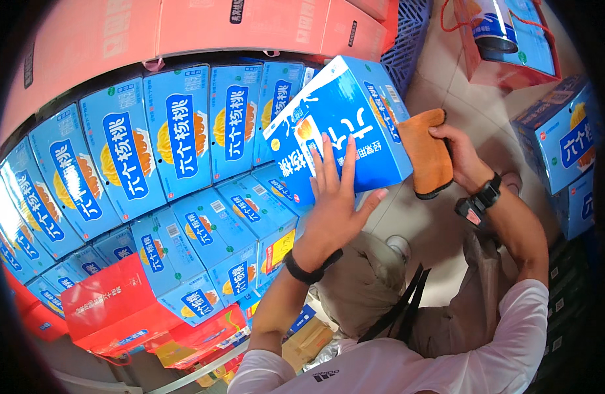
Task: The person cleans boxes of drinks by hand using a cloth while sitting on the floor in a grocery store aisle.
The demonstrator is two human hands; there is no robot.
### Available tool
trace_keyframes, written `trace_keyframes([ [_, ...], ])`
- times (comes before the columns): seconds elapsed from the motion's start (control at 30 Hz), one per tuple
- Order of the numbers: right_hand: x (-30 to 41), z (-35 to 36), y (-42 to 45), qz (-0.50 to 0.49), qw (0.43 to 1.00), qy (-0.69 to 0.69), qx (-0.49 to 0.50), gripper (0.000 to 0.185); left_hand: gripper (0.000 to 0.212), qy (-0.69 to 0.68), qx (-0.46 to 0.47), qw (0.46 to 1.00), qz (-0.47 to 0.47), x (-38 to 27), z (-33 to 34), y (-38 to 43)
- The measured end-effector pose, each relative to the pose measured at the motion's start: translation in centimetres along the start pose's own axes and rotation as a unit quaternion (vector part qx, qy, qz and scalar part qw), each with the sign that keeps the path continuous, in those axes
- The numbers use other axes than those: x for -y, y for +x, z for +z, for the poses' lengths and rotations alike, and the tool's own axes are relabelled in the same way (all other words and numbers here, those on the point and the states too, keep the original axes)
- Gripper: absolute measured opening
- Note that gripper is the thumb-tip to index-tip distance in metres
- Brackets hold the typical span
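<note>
A blue beverage carton (339,130), tilted at the end of the stacked rows, shows its large printed face. Against that face lies my left hand (332,207), fingers spread. My right hand (462,157) grips an orange cloth or work mitt (427,152) with a black edge, and the cloth touches or nearly touches the carton's right side. Similar light blue cartons (180,130) stand in a row to the left, with more cartons (216,234) in front of and below them.
Pink boxes (273,24) run along the top. A blue plastic crate (403,44) stands beyond the carton. Red bags (115,305) are at lower left. On the right are a red gift bag holding a can (497,44) and stacked cartons (561,143) on the tiled floor.
</note>
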State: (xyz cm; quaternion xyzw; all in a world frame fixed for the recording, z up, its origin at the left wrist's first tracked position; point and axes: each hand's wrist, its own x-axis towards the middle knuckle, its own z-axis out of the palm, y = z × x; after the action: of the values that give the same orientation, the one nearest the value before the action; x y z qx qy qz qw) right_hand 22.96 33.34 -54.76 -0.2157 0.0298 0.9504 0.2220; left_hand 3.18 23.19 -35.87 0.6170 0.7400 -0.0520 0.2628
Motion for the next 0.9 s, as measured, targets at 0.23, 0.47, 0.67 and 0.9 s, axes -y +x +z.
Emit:
trace_keyframes([
  [0.23, 3.2, 5.9, -6.8, -0.095, 0.992, -0.039, 0.071, 0.064, 0.104, -0.091, -0.065, 0.991, 0.068, -0.6, -2.8, -1.9],
  [0.47, 1.4, 10.2, -6.8, -0.161, 0.93, -0.204, 0.258, 0.076, 0.097, -0.375, -0.26, 0.885, 0.091, -0.1, -3.9, -4.9],
  [0.67, -1.1, 14.0, -4.1, -0.051, 0.886, -0.258, 0.381, 0.07, 0.063, -0.429, -0.391, 0.812, -0.055, 1.3, -6.5, -6.7],
  [0.9, -4.6, 13.5, 0.5, -0.14, 0.85, -0.36, 0.358, 0.058, 0.056, -0.116, -0.34, 0.914, -0.186, 6.3, -8.0, -8.2],
])
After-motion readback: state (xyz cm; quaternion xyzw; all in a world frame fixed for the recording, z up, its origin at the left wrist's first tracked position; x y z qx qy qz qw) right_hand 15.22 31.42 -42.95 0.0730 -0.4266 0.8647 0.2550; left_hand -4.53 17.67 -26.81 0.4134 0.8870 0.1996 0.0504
